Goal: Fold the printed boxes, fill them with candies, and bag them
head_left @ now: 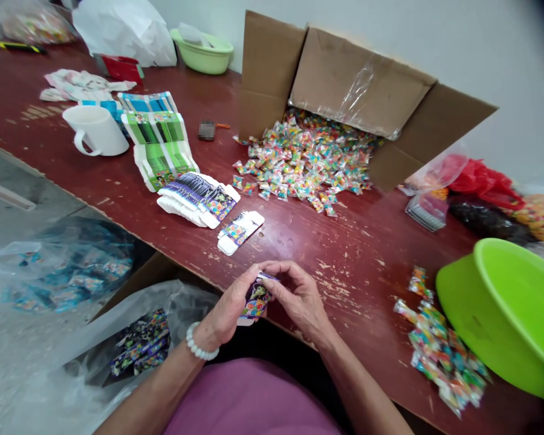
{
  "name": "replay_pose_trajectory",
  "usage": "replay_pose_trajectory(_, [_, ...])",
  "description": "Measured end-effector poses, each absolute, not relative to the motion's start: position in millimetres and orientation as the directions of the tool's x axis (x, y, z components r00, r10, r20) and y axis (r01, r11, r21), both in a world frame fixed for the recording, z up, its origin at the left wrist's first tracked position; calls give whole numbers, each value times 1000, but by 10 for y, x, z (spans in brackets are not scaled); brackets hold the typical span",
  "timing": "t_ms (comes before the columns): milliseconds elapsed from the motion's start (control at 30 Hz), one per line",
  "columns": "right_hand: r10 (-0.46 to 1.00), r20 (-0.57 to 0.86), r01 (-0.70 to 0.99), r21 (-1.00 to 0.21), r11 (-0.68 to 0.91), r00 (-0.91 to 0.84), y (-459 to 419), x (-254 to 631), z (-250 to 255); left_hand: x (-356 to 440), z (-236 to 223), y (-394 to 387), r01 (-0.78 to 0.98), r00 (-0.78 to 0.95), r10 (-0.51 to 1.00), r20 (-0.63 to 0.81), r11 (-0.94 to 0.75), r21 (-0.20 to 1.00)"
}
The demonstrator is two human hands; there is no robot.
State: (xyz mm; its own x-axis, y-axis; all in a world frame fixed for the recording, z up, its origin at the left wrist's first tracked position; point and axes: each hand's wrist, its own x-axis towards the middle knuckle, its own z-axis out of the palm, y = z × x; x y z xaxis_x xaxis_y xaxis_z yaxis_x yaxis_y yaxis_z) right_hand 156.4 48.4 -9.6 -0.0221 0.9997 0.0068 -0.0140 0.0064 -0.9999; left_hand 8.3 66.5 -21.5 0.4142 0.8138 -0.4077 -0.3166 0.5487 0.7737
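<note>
— What are you on?

— Folding up a small purple printed cardboard box (256,299), low in the frame's centre. My left hand (229,311) grips its side; my right hand (294,293) has fingers curled on its top flap.

— Next?

— Probably sweets from the pile of small bright wrapped candies (442,353) at lower right; a light pinch should do.
</note>
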Motion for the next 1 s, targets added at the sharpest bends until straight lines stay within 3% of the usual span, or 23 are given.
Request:
replay_pose_trajectory(133, [997,-72,-84,-994,-73,-15,487,1534,4,69,-198,644,-298,446,806,-389,543,785])
replay_pose_trajectory(300, [961,-244,-240,-933,-269,-129,496,1638,81,56,-150,612,-209,554,720,-417,605,768])
replay_pose_trajectory(600, [943,-294,-324,-887,-329,-154,460,1700,-18,33,-112,589,-207,593,735,-329,534,819])
replay_pose_trajectory(700, [954,-283,-247,-922,-299,-95,421,1650,17,44,-98,557,-219,550,763,-339,524,823])
replay_pose_trajectory(833, [988,-157,17,-988,-157,4,384,1625,86,53,-109,521,-199,489,802,-344,487,851])
replay_pose_trajectory(1000, [993,81,263,-959,101,-87,377,1667,138,29,-112,520,-193,468,816,-340,470,861])
